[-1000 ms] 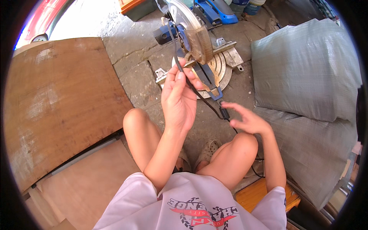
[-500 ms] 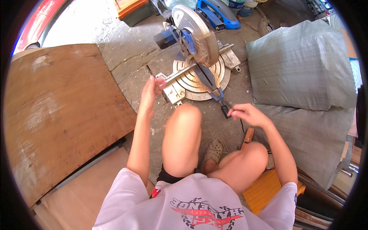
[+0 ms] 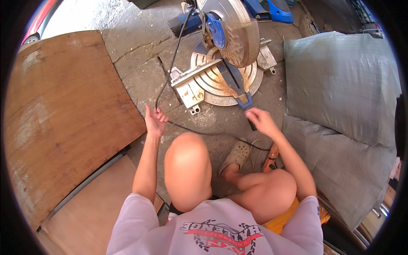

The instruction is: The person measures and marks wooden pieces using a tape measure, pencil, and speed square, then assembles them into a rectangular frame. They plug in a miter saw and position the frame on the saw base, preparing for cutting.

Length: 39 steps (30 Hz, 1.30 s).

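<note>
A miter saw (image 3: pixel 227 78) with a round slotted base, blue arm and clear blade guard stands on the floor before me. Its black power cord (image 3: pixel 173 63) hangs from the top of the saw to my left hand (image 3: pixel 156 120), whose curled fingers grip it, thumb up. From there the cord runs slackly past my knees to an orange power strip (image 3: pixel 270 158) beside my right leg. My right hand (image 3: pixel 262 122) is over the dark front handle (image 3: pixel 251 124) of the saw's base. Its fingers are curled together; what they hold, if anything, is hidden.
A large brown wooden board (image 3: pixel 72 119) lies at the left, with a paler panel (image 3: pixel 100 208) below it. Grey woven sheeting (image 3: pixel 340 89) covers bulky things at the right. A blue tool case (image 3: pixel 278 10) sits behind the saw. My clog-shod foot (image 3: pixel 236 157) rests near the cord.
The cord now stretches from the saw through my left hand, which has come lower and closed on it. My right hand has shifted slightly up over the handle. The view has tilted.
</note>
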Tool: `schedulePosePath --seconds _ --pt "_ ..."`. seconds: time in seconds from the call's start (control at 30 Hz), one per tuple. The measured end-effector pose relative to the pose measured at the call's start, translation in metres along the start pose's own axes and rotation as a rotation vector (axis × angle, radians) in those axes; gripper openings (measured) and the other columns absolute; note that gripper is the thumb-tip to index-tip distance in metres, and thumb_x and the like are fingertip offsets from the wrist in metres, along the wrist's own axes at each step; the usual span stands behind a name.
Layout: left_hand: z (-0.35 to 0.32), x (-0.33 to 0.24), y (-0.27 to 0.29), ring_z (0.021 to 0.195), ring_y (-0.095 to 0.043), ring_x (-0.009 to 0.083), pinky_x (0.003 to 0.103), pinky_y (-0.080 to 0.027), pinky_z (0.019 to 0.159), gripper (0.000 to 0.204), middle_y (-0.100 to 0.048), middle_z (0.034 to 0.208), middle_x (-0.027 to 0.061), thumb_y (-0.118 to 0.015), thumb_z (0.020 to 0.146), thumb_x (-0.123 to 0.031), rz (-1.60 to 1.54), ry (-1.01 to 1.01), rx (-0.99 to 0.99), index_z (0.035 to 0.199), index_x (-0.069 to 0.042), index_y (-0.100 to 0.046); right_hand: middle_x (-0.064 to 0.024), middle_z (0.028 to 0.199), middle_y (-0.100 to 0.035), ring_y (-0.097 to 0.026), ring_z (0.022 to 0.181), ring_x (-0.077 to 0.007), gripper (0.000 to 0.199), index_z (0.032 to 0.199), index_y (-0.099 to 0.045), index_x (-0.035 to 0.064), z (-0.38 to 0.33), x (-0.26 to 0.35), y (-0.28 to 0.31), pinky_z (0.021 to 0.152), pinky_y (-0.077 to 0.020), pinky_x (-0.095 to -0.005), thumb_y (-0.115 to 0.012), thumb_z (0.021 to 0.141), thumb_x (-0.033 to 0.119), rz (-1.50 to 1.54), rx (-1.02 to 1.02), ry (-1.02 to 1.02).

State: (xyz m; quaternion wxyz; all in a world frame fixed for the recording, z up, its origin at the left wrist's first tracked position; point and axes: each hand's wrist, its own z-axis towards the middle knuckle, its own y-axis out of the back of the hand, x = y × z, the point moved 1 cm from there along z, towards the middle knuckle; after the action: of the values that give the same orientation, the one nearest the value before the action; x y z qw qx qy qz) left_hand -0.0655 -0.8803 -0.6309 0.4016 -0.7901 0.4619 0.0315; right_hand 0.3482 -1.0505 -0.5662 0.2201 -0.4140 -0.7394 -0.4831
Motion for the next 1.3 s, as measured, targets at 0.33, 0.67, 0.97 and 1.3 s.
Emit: schedulePosePath --seconds 0.33,0.67,0.97,1.3 --pt "0.108 0.04 0.035 0.076 -0.055 0.0163 0.033 -0.048 0.072 0.048 -0.057 0.092 0.0054 -0.066 0.096 -0.044 0.788 -0.387 -0.474 0.111 -0.003 -0.047 -0.0049 0.081 -0.063 -0.061 0.063 -0.0115 0.079 0.116 -0.063 0.0005 0.022 -0.13 -0.083 0.058 -0.0503 -0.0241 -0.034 0.098 0.072 0.768 -0.123 -0.412" --pt "0.08 0.071 -0.003 0.088 -0.061 0.0137 0.028 -0.048 0.079 0.056 -0.068 0.103 0.0061 -0.083 0.084 -0.036 0.481 -0.183 -0.184 0.118 0.001 -0.059 -0.0011 0.068 -0.057 -0.051 0.049 -0.0097 0.055 0.094 -0.063 0.0051 0.019 -0.091 -0.104 0.045 -0.0405 -0.0261 -0.052 0.098 0.059 0.684 -0.264 -0.511" --pt "0.08 0.045 -0.028 0.094 -0.061 0.0124 0.026 -0.044 0.088 0.046 -0.07 0.101 0.0049 -0.078 0.087 -0.041 0.74 -0.154 -0.324 0.108 -0.001 -0.067 -0.0023 0.071 -0.059 -0.055 0.053 -0.0103 0.05 0.102 -0.062 0.0034 0.003 -0.069 -0.125 0.048 -0.0441 -0.0255 -0.05 0.102 0.052 0.81 -0.233 -0.483" --pt "0.057 0.056 -0.053 0.122 -0.052 0.0303 0.041 -0.041 0.105 0.084 -0.054 0.132 0.0208 -0.083 0.082 -0.035 1.208 -0.62 -0.61 0.139 0.009 -0.039 -0.0094 0.094 -0.065 -0.063 0.076 -0.0159 0.043 0.123 -0.05 -0.0007 -0.004 -0.087 -0.103 0.073 -0.0533 -0.0313 -0.056 0.103 0.036 0.676 0.08 -0.242"
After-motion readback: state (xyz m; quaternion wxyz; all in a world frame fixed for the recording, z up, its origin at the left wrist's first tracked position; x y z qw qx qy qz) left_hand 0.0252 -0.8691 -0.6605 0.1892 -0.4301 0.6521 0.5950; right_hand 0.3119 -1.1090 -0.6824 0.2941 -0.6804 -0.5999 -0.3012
